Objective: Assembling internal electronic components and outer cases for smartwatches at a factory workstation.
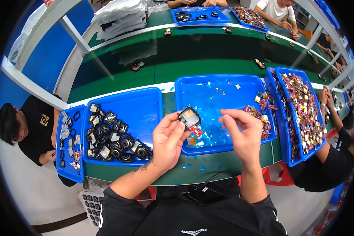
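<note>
— What is the left hand holding?

— A small black housing, squarish with rounded corners, hard and glossy like moulded plastic, with a pale square panel set in its face. It sits at the fingertips, pinched between the thumb on the near side and the index finger curling over the far edge. Thin wires hang from its underside to a little red and yellow piece dangling just below the thumb tip.

— And the right hand?

— Its fingers are curled inward and bunched, thumb toward the index finger. Whether they pinch anything I cannot tell; nothing shows between them. The housing lies just to the left of those fingertips, not touching them.

— What lies beneath the fingers?

— A shallow blue plastic tray, smooth and shiny, nearly bare but for a few scraps and a cluster of red and yellow bits just beyond the right knuckles. Left of the left thumb, a second blue tray holds a heap of black housings of the same kind. Well to the right of the right hand, a third tray is piled with small parts in red, yellow and silver. All rest on a glossy green bench top.
</note>
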`<act>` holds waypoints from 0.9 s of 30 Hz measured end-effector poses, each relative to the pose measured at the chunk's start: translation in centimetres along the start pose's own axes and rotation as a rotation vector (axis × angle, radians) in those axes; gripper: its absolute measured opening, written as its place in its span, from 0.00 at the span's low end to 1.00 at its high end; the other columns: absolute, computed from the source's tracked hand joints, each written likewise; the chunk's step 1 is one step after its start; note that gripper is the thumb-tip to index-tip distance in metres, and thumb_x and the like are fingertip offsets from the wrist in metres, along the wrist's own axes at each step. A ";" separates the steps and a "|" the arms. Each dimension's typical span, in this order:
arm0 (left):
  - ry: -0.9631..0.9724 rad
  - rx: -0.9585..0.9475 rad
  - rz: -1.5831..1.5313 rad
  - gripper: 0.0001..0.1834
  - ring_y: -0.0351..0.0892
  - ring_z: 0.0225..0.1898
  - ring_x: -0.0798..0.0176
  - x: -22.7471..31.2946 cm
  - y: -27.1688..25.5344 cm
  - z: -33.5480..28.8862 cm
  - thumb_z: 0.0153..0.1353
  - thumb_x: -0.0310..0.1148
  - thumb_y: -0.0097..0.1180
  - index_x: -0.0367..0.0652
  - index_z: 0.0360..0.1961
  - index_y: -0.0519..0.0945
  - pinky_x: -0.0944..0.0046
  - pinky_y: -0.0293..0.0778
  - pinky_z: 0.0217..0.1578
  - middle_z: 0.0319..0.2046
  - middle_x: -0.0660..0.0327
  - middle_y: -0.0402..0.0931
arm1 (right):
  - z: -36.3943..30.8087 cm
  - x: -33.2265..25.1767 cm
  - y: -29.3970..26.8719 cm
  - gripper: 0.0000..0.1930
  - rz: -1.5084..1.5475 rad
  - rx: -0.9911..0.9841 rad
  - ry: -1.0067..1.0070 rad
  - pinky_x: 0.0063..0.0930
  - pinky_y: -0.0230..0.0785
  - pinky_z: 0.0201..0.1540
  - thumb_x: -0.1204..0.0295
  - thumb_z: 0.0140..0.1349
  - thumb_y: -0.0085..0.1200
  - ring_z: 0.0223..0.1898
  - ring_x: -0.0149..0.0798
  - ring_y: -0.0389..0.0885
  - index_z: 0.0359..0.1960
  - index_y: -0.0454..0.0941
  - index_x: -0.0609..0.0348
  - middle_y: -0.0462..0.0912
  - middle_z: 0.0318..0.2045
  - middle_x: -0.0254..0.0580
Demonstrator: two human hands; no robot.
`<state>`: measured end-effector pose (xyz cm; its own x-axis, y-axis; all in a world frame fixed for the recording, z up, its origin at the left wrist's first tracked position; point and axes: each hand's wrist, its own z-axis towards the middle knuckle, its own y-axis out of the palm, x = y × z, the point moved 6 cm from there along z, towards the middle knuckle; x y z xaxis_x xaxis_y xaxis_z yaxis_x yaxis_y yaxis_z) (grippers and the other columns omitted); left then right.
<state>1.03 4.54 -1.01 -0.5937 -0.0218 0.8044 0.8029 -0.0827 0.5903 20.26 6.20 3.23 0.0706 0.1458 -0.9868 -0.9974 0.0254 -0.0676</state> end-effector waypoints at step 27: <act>0.589 -0.394 1.356 0.16 0.79 0.45 0.48 1.9 4.9 -2.2 0.60 0.24 0.60 0.36 0.51 0.80 0.58 0.76 0.43 0.49 0.42 0.75 | -2.6 1.5 1.3 0.04 0.199 -0.091 -0.166 0.31 0.72 0.27 0.73 0.53 0.57 0.25 0.41 0.82 0.27 0.77 0.60 0.81 0.23 0.45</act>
<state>3.76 1.90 3.24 0.5403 -0.6689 0.5106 0.7330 0.0761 -0.6760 19.02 3.88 1.31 -0.1331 0.2995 -0.9448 -0.9886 -0.1083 0.1049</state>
